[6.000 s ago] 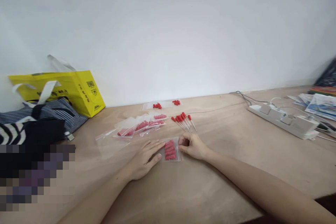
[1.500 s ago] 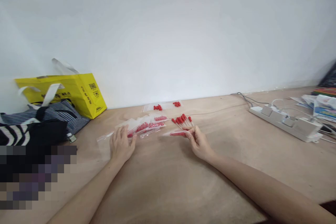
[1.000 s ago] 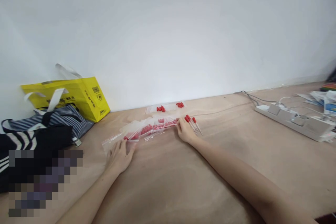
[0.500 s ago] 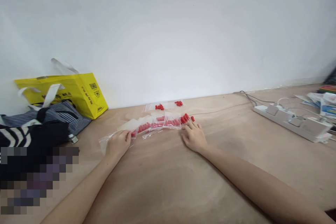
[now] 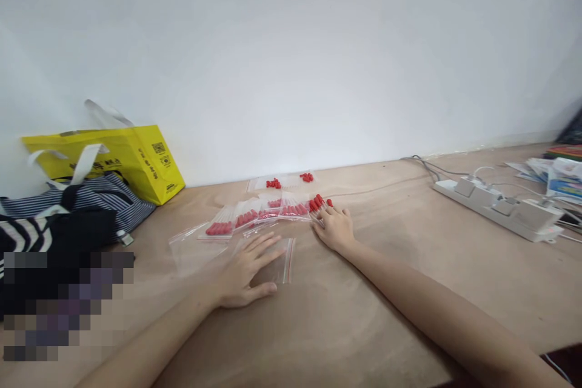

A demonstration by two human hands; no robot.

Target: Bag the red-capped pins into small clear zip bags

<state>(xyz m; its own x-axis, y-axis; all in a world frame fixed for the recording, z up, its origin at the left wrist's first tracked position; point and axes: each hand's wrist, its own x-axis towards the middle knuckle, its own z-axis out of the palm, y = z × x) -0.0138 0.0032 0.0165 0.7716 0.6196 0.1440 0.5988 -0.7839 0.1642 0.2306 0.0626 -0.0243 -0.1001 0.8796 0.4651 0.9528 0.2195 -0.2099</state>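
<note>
Fingers spread, my left hand [image 5: 248, 270] lies over a clear zip bag [image 5: 287, 260] with a red-edged seal, on the tabletop [image 5: 291, 327]. Beyond it is a row of clear bags holding red-tipped sticks [image 5: 219, 228]. At the row's right end, my right hand [image 5: 335, 227] touches loose red-tipped pieces [image 5: 317, 202]; its fingers are partly bent and what they grip, if anything, cannot be made out. Another clear bag [image 5: 191, 251] lies left of my left hand. Farther back, near the wall, are two small red clusters [image 5: 273, 183] on clear bags.
A yellow bag [image 5: 150, 163] and dark striped cloth [image 5: 109, 200] stand at the left. A small bottle [image 5: 124, 237] lies beside them. On the right are a white power strip [image 5: 500, 209] with chargers and cables, and papers [image 5: 564, 179].
My left hand has moved right and nearer, opening out over a clear bag now in view there. The leftmost red-tipped sticks are uncovered. My right hand has stayed by the red pieces.
</note>
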